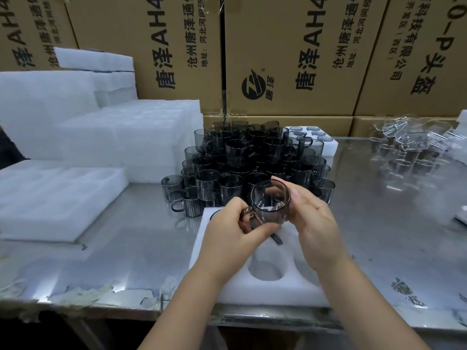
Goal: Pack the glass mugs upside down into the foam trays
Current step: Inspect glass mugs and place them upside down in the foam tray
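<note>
One smoked glass mug (271,205) is held in the air between both hands, just above the foam tray (298,284) lying at the near edge of the steel table (126,248). The left hand (230,231) is closed on the mug's handle (249,212), which is pinched between thumb and fingers. The right hand (313,223) is curled round the opposite wall, with fingertips up at the rim. The mug is tipped so that one round end faces the camera; whether that end is mouth or base cannot be settled from this view. An empty cavity (265,270) is seen in the tray between the wrists. A dark handle-like piece shows under the hands, and it cannot be told whether a mug is already seated there. The pile of mugs (252,157) stands just behind the tray. Judgement on handling: the piece is taken to be light, rigid, thin-walled and brittle. The smooth glass is expected to be slippery against bare skin, and knocks against the pile are judged the main chipping risk. The handle is judged a useful lever for turning the mug over but a weak point under load, so the weight is better carried at the body wall, as the right hand does here. The foam is judged soft and yielding, so only light pressure should be needed to seat the rim.
</note>
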